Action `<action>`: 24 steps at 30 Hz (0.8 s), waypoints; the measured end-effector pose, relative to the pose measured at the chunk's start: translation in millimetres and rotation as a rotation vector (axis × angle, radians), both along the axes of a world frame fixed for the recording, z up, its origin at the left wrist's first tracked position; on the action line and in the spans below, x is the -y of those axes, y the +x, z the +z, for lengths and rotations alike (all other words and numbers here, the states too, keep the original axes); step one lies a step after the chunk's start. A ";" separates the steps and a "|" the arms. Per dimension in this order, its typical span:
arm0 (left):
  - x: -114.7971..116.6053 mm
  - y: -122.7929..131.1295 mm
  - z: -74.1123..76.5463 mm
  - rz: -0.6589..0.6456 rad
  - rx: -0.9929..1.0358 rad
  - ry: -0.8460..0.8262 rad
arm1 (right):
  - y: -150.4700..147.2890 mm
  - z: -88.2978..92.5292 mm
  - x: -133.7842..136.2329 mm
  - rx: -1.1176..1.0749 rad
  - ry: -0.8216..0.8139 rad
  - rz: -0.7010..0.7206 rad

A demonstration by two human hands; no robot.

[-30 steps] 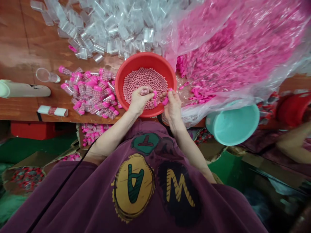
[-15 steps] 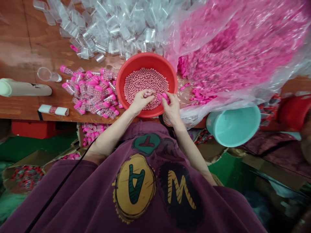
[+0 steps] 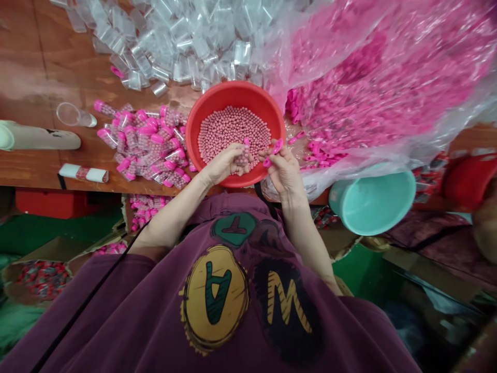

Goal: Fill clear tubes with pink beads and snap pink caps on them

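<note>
My left hand [image 3: 224,165] is over the near rim of a red plastic bowl [image 3: 217,101], its fingers around a small clear vial [image 3: 244,154] with a pink end. Pink round beads [image 3: 233,132] fill the bowl's bottom. My right hand [image 3: 285,171] sits just beyond the rim on the right, pinching small pink caps [image 3: 272,154] between its fingers. The two hands are apart. To the left of the bowl lies a heap of filled pink-capped vials [image 3: 143,142].
Several empty clear vials [image 3: 166,52] cover the wooden table [image 3: 34,77] behind the bowl. A plastic bag of pink caps [image 3: 368,88] lies to the right, above a teal basin [image 3: 373,202]. A co-worker's hand [image 3: 485,228] shows at the right edge, beside a red bucket [image 3: 469,181].
My right hand has moved right and away from the beads, with pink caps in its fingers. My left hand has shifted slightly right, and a clear vial now stands up in its fingers.
</note>
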State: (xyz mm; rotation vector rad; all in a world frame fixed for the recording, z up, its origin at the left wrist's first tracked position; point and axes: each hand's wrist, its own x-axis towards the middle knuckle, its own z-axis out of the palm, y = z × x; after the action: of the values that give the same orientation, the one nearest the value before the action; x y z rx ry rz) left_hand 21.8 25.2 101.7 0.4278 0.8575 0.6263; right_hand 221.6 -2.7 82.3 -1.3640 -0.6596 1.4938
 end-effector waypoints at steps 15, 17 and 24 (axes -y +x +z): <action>2.4 9.2 3.3 0.016 0.018 0.030 | -10.8 18.3 -7.5 0.402 0.197 0.027; 4.9 11.4 1.5 0.017 -0.044 0.098 | -14.1 19.6 -7.6 0.450 0.185 0.004; 6.8 6.1 -4.5 0.038 -0.051 0.205 | -9.7 12.0 3.6 0.479 0.186 0.049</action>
State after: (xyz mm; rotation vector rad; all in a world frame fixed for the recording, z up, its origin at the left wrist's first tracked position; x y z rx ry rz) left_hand 28.0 18.5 97.3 0.6168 0.8549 0.7441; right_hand 211.9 -6.4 94.3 -1.5784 -1.1097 1.1106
